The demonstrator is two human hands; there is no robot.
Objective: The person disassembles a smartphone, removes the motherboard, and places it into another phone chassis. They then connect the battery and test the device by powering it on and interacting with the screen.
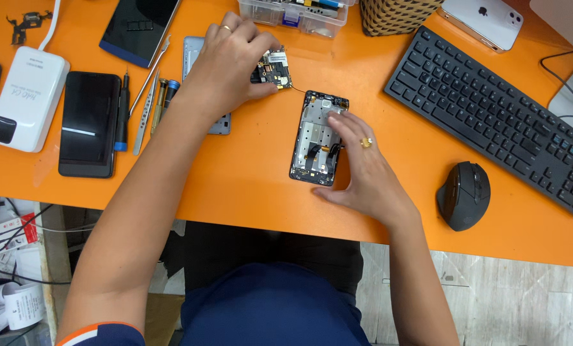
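An opened phone frame [313, 138] lies face down on the orange table [248, 186], its inner parts bare. My right hand [363, 170] rests on its right side, fingers pressing on the frame. My left hand [229, 61] holds a small circuit board [272, 67] just above and left of the frame. A thin wire runs from the board toward the frame's top.
Tweezers and screwdrivers [147, 106] lie left of my left arm, beside a black phone [88, 125] and a white power bank [27, 96]. A black keyboard [491, 115] and mouse [464, 195] sit at right. A clear parts box [293, 14], a woven basket [395, 14] and a white phone [485, 22] stand at the back.
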